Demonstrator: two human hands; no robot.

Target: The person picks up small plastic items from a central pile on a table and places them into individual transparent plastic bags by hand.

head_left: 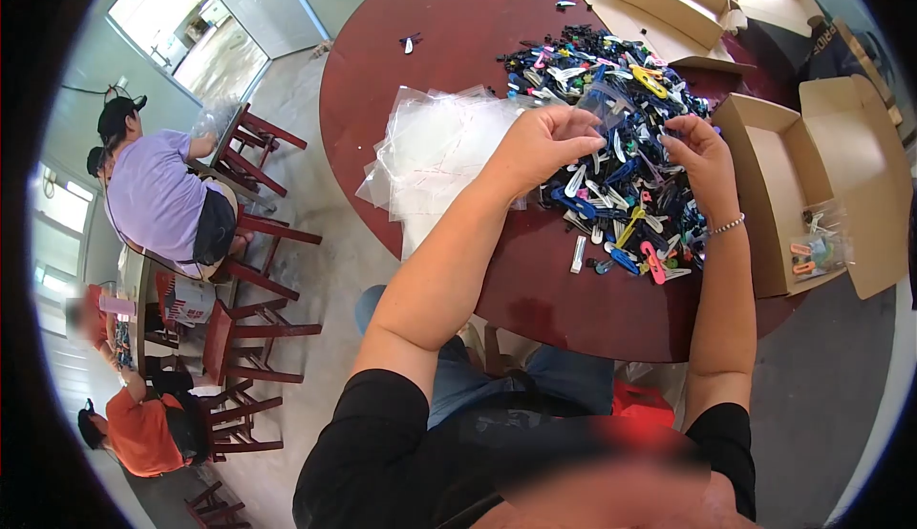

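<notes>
A heap of small clips (621, 171) in many colours, mostly black, blue and white, lies on the round dark red table (401, 32). Over its left side, my left hand (549, 145) has thumb and fingers curled together at a clear plastic bag (606, 103). Across the heap, my right hand (704, 157) is closed in a pinch; what sits between its fingertips is too small to make out. Flat clear plastic bags (444, 152) are stacked loosely left of the heap. A pink clip (652, 262) lies at the heap's near edge.
To the right, an open cardboard box (764, 157) holds a filled clear bag (819, 243). Further cardboard boxes (669, 13) stand at the back. On the left, people in a purple shirt (162, 190) and an orange shirt (143, 429) sit on wooden stools (258, 338).
</notes>
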